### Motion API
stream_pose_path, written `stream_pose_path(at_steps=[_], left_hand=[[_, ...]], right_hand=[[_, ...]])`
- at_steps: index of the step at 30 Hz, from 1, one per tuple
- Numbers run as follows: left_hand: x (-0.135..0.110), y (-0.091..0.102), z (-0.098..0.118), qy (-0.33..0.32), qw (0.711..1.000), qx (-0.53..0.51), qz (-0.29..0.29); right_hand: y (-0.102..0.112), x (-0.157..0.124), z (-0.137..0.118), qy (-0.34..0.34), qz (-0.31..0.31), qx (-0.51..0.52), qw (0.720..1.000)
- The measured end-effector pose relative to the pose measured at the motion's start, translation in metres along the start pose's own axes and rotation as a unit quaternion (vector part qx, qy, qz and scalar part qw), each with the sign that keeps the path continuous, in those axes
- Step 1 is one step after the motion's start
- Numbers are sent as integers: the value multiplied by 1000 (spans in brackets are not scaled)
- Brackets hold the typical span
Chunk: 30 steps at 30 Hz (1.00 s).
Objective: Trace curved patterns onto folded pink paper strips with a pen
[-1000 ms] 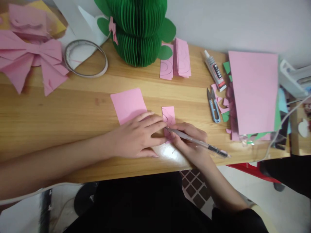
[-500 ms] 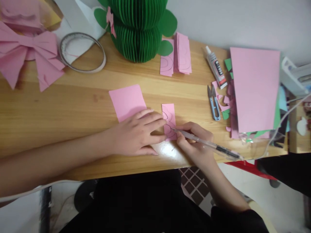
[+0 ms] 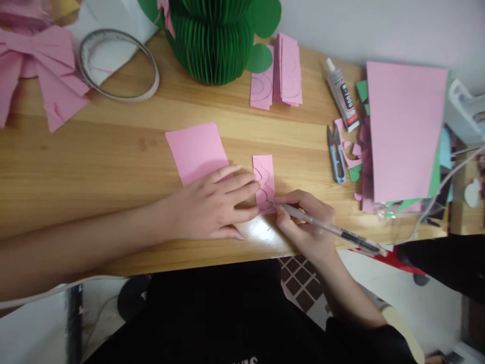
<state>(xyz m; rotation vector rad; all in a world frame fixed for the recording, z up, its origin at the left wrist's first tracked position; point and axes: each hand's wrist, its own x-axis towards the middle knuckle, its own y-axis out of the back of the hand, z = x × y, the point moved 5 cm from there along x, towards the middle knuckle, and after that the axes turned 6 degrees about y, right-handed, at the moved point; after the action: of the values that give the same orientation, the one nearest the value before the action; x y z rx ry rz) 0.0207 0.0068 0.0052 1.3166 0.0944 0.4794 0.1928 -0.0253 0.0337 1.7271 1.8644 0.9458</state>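
Observation:
My left hand lies flat on the wooden table, fingers stretched out and pressing the left edge of a small pink paper strip that bears drawn curves. My right hand is closed round a clear pen; the pen's tip touches the lower part of the strip. A larger blank pink sheet lies partly under my left fingers.
A green honeycomb paper cactus stands at the back, a stack of marked pink strips beside it. To the right lie a glue tube, blue snips, paper scraps and a big pink sheet. A tape ring and pink bow sit at left.
The pen tip has moved a little down the strip, drawing another curve. My left hand stays pressed in place. The view has shifted slightly.

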Motion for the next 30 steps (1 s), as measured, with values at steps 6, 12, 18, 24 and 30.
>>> stream_pose_path(at_steps=[6, 12, 18, 24, 30], left_hand=[[1, 1, 0, -5, 1000, -12, 8], [1, 1, 1, -2, 1000, -19, 0], [0, 2, 3, -2, 1000, 13, -28], [1, 3, 4, -2, 1000, 12, -27], [1, 3, 3, 12, 999, -18, -24]], right_hand=[[-1, -1, -1, 14, -6, 11, 1000], [-6, -1, -1, 22, -37, 50, 998], [-7, 1, 5, -10, -57, 109, 992], [-9, 3, 10, -46, -76, 135, 987], [-10, 4, 10, -40, -72, 159, 984]])
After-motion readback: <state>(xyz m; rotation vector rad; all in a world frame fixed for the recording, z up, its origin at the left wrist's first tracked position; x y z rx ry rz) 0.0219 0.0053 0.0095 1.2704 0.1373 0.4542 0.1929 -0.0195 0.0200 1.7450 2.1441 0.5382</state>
